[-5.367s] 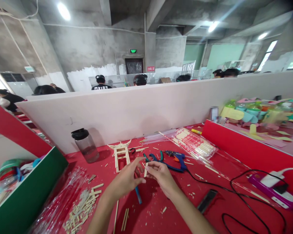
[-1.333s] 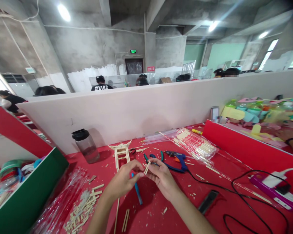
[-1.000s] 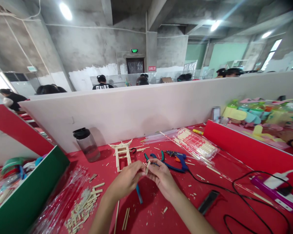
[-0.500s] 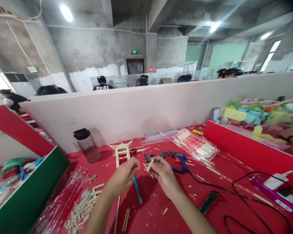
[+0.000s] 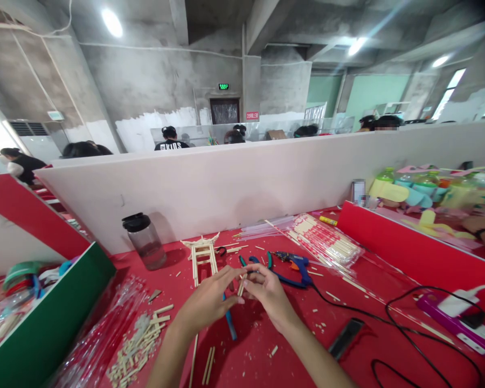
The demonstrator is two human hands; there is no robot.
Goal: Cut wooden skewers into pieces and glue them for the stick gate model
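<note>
My right hand (image 5: 270, 295) pinches a few short wooden sticks (image 5: 241, 286) between thumb and fingers, above the red table. My left hand (image 5: 213, 297) is beside them, its fingers stretched out and its thumb apart, close to the sticks' ends; whether it touches them I cannot tell. Behind my left hand stands a small frame built of wooden sticks (image 5: 204, 253), its lower part partly hidden. A blue rod-like tool (image 5: 230, 320) lies under my hands. Beyond my right hand are green-and-blue handled pliers (image 5: 270, 261), partly covered by my fingers.
A blue glue gun (image 5: 301, 267) lies right of centre, its black cord running to a purple power strip (image 5: 456, 323). Packed sticks (image 5: 327, 240) lie behind it. Cut sticks (image 5: 135, 347) are heaped at left. A bottle (image 5: 145, 242) stands before the white partition (image 5: 226, 188).
My left hand has moved right toward the sticks and its fingers have spread. My right hand has shifted slightly left and lower, still holding the sticks.
</note>
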